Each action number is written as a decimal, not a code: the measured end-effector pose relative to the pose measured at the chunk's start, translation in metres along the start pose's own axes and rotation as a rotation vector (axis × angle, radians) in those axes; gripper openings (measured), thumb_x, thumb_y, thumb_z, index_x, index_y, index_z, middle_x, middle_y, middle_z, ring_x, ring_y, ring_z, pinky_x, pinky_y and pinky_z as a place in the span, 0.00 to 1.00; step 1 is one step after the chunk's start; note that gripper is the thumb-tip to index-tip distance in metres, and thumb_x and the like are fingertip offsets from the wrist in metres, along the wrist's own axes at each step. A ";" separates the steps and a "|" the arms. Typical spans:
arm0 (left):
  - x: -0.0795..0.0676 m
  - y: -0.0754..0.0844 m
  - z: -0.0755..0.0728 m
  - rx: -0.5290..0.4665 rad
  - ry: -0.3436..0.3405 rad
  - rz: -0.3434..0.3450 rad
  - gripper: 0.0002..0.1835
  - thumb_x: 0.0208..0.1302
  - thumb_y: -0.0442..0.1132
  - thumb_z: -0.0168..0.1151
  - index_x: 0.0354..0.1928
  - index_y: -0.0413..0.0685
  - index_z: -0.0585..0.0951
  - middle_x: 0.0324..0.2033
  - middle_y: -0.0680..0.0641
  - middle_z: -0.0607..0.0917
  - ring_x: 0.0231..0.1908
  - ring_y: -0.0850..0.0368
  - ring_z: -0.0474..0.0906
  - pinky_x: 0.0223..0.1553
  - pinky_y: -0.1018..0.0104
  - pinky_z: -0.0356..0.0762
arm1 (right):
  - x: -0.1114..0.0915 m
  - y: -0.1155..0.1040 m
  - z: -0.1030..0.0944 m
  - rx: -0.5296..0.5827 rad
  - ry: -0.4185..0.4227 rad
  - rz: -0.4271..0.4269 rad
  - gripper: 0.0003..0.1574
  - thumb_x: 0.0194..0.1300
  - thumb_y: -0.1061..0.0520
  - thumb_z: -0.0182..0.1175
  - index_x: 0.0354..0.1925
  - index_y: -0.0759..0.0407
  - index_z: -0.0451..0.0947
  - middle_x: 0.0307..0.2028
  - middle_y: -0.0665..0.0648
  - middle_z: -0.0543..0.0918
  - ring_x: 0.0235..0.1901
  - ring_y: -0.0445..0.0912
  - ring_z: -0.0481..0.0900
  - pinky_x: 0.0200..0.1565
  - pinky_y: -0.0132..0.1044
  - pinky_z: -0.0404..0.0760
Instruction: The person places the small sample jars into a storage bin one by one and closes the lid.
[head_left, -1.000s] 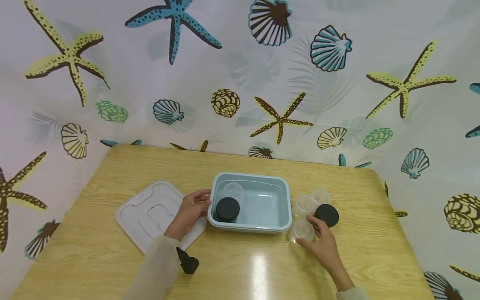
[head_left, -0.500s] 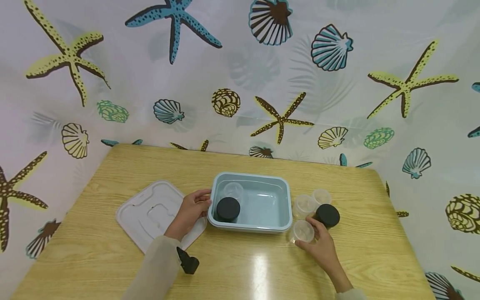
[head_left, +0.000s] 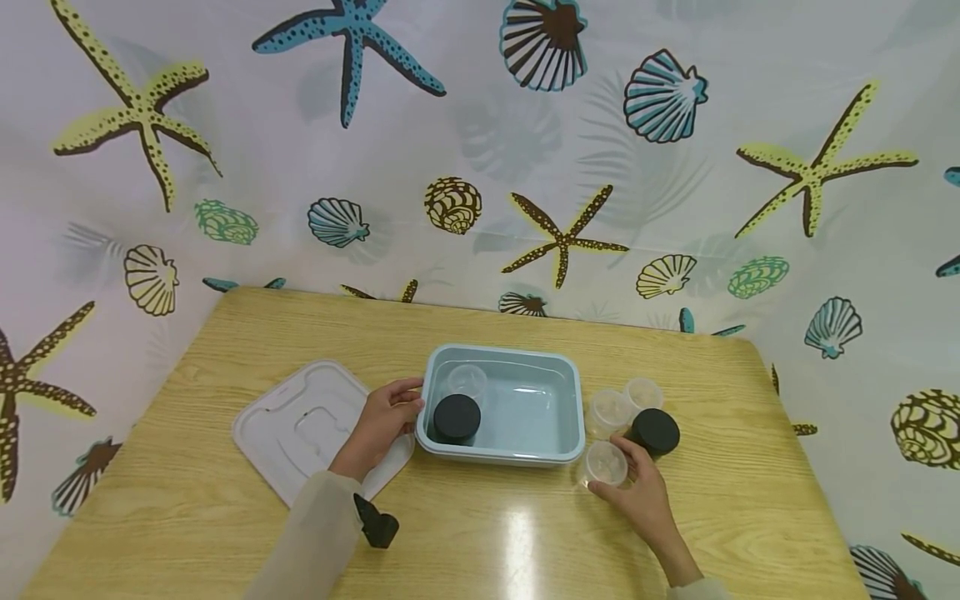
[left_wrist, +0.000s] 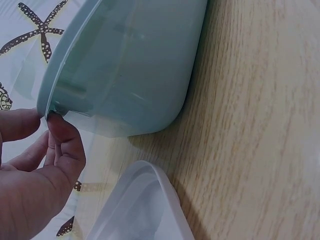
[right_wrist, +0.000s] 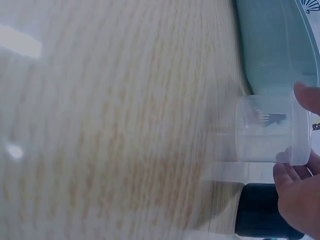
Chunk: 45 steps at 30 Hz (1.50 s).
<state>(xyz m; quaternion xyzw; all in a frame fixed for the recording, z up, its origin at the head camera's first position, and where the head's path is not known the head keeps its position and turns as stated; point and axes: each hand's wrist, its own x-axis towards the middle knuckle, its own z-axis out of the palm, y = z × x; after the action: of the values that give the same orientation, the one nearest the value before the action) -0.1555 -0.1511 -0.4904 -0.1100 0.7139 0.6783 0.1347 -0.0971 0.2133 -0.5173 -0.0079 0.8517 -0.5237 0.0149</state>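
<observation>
A light blue rectangular tub stands on the table, with a clear round container and a black-topped round container at its left end. My left hand pinches the tub's left rim between thumb and fingers, which shows closely on the rim in the left wrist view. To the right of the tub, my right hand grips a small clear lidded container by its upper edge. That container stands upright beside the tub. A second black-topped container is just behind the right hand's fingers.
Two more clear round containers stand close together right of the tub. A white lid lies flat on the wooden table, partly beneath the left hand. A shell-and-starfish patterned cloth hangs behind the table.
My right hand and the clear container have shifted very slightly left and toward me. The left hand stays at the tub's rim.
</observation>
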 end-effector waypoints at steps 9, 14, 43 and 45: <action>0.002 -0.002 -0.001 0.001 -0.003 -0.003 0.23 0.71 0.32 0.50 0.66 0.41 0.67 0.51 0.39 0.74 0.36 0.63 0.74 0.36 0.72 0.75 | -0.003 -0.004 -0.002 -0.037 0.000 0.001 0.45 0.49 0.62 0.73 0.63 0.69 0.65 0.61 0.68 0.70 0.60 0.61 0.70 0.61 0.53 0.69; 0.002 -0.003 -0.001 -0.008 0.002 0.006 0.23 0.70 0.32 0.50 0.66 0.40 0.67 0.49 0.39 0.74 0.36 0.62 0.74 0.35 0.71 0.75 | -0.003 -0.010 -0.005 -0.044 0.009 -0.003 0.44 0.48 0.64 0.73 0.62 0.69 0.65 0.60 0.68 0.71 0.60 0.61 0.70 0.60 0.52 0.69; 0.002 -0.002 -0.001 -0.005 0.000 0.006 0.24 0.70 0.32 0.51 0.67 0.39 0.67 0.51 0.38 0.74 0.37 0.61 0.74 0.34 0.71 0.76 | 0.000 -0.051 -0.031 -0.042 -0.044 -0.027 0.44 0.50 0.65 0.71 0.63 0.71 0.62 0.59 0.73 0.70 0.57 0.64 0.74 0.55 0.48 0.75; 0.002 -0.002 -0.001 -0.003 -0.001 0.004 0.24 0.70 0.32 0.51 0.67 0.40 0.67 0.51 0.38 0.74 0.37 0.61 0.74 0.35 0.71 0.76 | 0.002 -0.054 -0.033 -0.033 -0.048 -0.030 0.44 0.51 0.66 0.70 0.63 0.71 0.62 0.60 0.73 0.69 0.59 0.63 0.73 0.56 0.49 0.74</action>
<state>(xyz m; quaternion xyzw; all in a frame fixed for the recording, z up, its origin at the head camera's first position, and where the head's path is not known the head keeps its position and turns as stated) -0.1567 -0.1520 -0.4928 -0.1086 0.7130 0.6797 0.1335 -0.1002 0.2183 -0.4542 -0.0332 0.8595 -0.5093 0.0272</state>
